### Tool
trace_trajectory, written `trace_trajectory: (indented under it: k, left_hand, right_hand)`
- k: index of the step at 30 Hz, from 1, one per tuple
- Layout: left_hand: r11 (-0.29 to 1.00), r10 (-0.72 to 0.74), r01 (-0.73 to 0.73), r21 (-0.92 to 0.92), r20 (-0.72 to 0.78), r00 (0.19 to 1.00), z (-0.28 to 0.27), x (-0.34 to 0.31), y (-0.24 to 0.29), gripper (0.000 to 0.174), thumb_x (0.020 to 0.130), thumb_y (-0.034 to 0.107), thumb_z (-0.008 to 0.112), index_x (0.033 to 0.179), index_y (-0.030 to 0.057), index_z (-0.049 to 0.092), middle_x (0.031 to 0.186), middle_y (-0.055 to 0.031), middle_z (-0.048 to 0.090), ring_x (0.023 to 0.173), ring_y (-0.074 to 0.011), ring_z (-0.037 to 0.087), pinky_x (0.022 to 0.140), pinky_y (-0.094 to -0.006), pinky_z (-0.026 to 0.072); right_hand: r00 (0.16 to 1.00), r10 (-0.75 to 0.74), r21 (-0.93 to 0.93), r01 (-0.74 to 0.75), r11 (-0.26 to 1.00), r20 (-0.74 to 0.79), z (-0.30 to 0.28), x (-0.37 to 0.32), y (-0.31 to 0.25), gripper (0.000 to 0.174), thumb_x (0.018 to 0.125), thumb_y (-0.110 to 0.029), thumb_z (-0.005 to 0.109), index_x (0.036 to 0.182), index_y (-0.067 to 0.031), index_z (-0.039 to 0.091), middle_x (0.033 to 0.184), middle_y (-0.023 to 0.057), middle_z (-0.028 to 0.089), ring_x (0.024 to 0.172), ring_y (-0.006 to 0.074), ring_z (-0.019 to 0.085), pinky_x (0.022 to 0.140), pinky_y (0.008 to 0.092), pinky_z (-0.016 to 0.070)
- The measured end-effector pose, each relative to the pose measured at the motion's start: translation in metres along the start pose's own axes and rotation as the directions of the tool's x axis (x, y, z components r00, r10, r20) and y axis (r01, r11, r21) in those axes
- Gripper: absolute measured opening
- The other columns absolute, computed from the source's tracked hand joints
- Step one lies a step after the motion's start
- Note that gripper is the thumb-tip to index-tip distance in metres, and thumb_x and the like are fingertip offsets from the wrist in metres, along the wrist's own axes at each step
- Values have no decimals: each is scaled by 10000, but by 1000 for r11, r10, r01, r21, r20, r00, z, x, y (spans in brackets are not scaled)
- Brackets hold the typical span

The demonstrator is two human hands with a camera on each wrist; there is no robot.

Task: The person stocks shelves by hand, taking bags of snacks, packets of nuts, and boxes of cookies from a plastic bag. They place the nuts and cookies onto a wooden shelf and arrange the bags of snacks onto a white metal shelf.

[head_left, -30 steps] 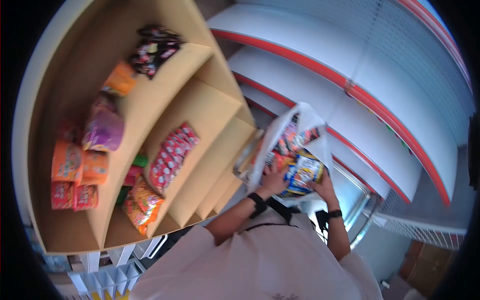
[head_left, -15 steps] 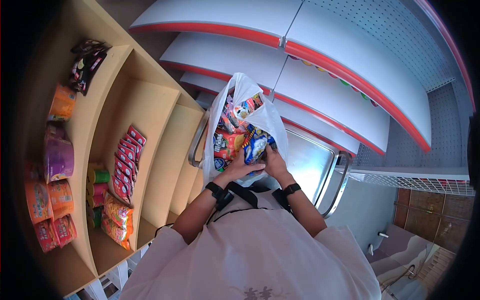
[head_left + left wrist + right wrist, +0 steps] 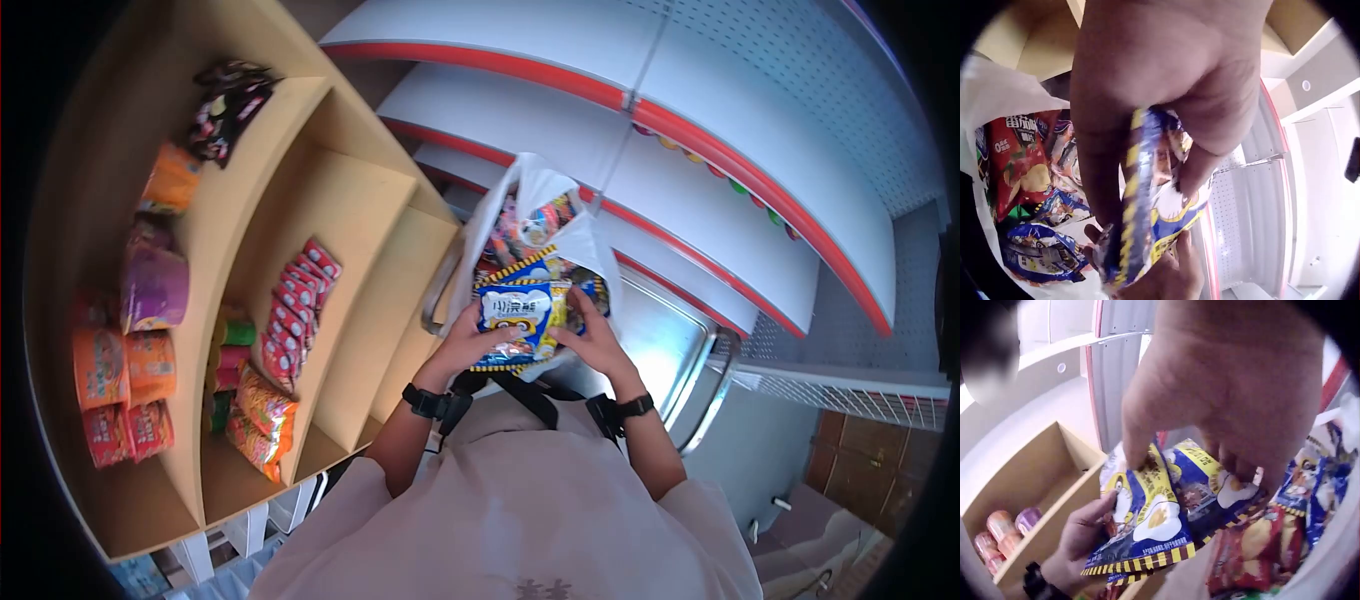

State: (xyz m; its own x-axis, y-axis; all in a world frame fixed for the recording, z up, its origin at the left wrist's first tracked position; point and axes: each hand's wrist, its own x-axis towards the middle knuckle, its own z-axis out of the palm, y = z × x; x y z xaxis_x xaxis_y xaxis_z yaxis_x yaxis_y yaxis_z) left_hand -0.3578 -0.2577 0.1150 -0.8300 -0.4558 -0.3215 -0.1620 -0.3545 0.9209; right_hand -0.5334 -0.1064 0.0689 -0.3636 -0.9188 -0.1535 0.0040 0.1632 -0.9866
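Above an open white plastic bag (image 3: 493, 215), both hands hold blue snack packets (image 3: 513, 308) with yellow-and-black striped edges. My left hand (image 3: 462, 347) grips the left side, thumb across the front. From the right, my right hand (image 3: 597, 345) pinches the packets with thumb and fingers. In the right wrist view two packets overlap: a front packet (image 3: 1144, 522) with a fried-egg picture and another packet (image 3: 1210, 478) behind it under my right fingers. The left wrist view shows a striped edge nearly end-on. Inside the bag lie a red chip bag (image 3: 1019, 165) and more blue packets (image 3: 1041, 253).
The bag stands in a metal cart (image 3: 655, 335) with curved handles. On the left, a wooden shelf (image 3: 290, 190) bears orange cup noodles (image 3: 100, 365), a purple tub (image 3: 155, 288), red packets (image 3: 298, 310) and orange bags (image 3: 262, 425). White shelves with red edges (image 3: 760, 165) curve behind.
The hands have lifted the blue packets out of the bag's mouth and turned a printed front upward. The head view has swung left, then slightly back right.
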Motion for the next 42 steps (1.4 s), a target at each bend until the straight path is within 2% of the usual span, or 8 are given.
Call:
trace_trajectory:
  k: [2, 9, 15, 17, 24, 26, 35, 42]
  left_hand:
    - [1000, 13, -13, -4, -21, 1000, -9, -10, 8, 505, 828, 33, 679, 1274, 32, 442, 1187, -74, 593, 1080, -157, 572, 913, -314, 476]
    - [991, 60, -97, -92, -344, 937, -39, -15, 28, 535, 854, 89, 664, 1307, 69, 380, 1124, -45, 590, 959, -96, 582, 654, -193, 455]
    - [978, 120, -166, -130, -302, 946, -85, -34, 46, 470, 890, 96, 614, 1297, 70, 380, 1168, -76, 566, 998, -137, 592, 805, -271, 511]
    - [893, -78, -83, -443, -333, 940, -99, -34, 47, 393, 910, 135, 600, 1254, 56, 427, 1151, -82, 582, 1017, -151, 599, 836, -290, 513]
    - [893, -38, -89, -441, -269, 962, -126, -22, 34, 320, 915, 134, 591, 1202, 39, 487, 1122, -91, 613, 965, -174, 636, 824, -309, 533]
    - [883, -1, -112, -457, -239, 971, -120, -18, 28, 320, 915, 127, 588, 1204, 38, 484, 1123, -92, 612, 966, -176, 635, 824, -312, 534]
    - [874, 53, -104, -475, -119, 991, -53, 11, 25, 390, 860, 17, 606, 1222, 40, 463, 1131, -92, 600, 989, -175, 619, 841, -331, 530]
    - [921, 343, -358, -154, -114, 932, 39, 31, 40, 570, 823, 7, 659, 1290, 29, 333, 1188, -97, 534, 1073, -150, 549, 905, -288, 466]
  right_hand:
    - [982, 89, 389, -147, 909, 164, 12, 1, -37, 700, 843, -87, 678, 1399, 21, 267, 1277, 144, 500, 1175, 184, 483, 992, 318, 400]
    - [996, 66, 328, -81, 941, 59, 79, 31, -67, 510, 892, -70, 611, 1270, 21, 281, 1164, 134, 535, 1061, 158, 531, 905, 279, 441]
    - [993, -4, 331, -34, 943, 114, 118, 54, -86, 528, 907, -96, 587, 1309, 11, 263, 1232, 165, 485, 1131, 184, 494, 947, 292, 409]
    - [993, -49, 97, 38, 995, 110, 130, 57, -84, 544, 907, -23, 571, 1338, -10, 240, 1228, 112, 487, 1128, 142, 485, 931, 267, 417]
    - [1000, 28, -167, -28, 986, 1, 143, 46, -99, 520, 906, -185, 614, 1317, 32, 380, 1083, 97, 591, 957, 146, 572, 828, 274, 480]
    - [991, 137, -23, -137, 990, -11, 140, 41, -82, 442, 912, -173, 610, 1271, 28, 449, 978, 43, 635, 777, 79, 593, 661, 228, 513]
    - [989, -47, 137, 67, 988, -139, 81, 2, -84, 520, 877, -92, 649, 1318, 15, 394, 1124, 63, 597, 1013, 123, 558, 884, 266, 461]
    - [972, -105, -199, 63, 978, -210, 6, -38, -106, 554, 861, -138, 660, 1343, 1, 422, 1033, 162, 666, 950, 178, 644, 812, 302, 500]
